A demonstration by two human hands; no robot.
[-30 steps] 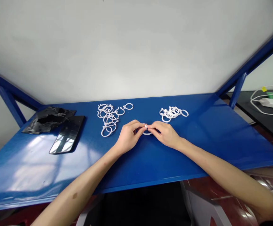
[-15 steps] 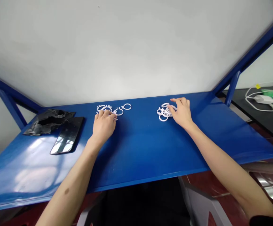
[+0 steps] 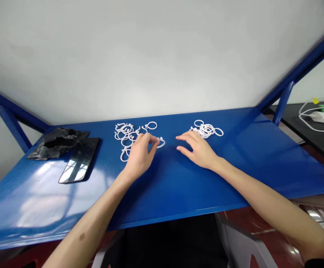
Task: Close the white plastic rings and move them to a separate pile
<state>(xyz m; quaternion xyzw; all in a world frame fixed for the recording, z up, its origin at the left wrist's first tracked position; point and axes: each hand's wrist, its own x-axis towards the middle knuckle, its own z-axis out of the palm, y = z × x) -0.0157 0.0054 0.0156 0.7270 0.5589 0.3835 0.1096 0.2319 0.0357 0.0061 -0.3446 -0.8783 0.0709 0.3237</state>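
Observation:
Between the thumb and forefinger of my left hand (image 3: 143, 154) is a white plastic ring (image 3: 162, 143) with a gap and small knobs at its ends. Just beyond that hand lies a loose group of similar white rings (image 3: 127, 130), several of them open at a gap. My right hand (image 3: 198, 149) hovers with its fingers spread towards the left, holding nothing. Behind it sits a second pile of white rings (image 3: 206, 130), partly hidden by the fingers; those I can make out look closed.
A black phone (image 3: 79, 162) lies on the blue table (image 3: 173, 193) at the left, beside a crumpled black plastic bag (image 3: 57, 143). Blue frame bars rise at both ends against the pale wall. A white cable (image 3: 318, 128) rests on a dark surface at far right.
My left hand has moved right with a ring pinched in it, uncovering more rings of the left group. My right hand has come off the right pile and moved left, towards me.

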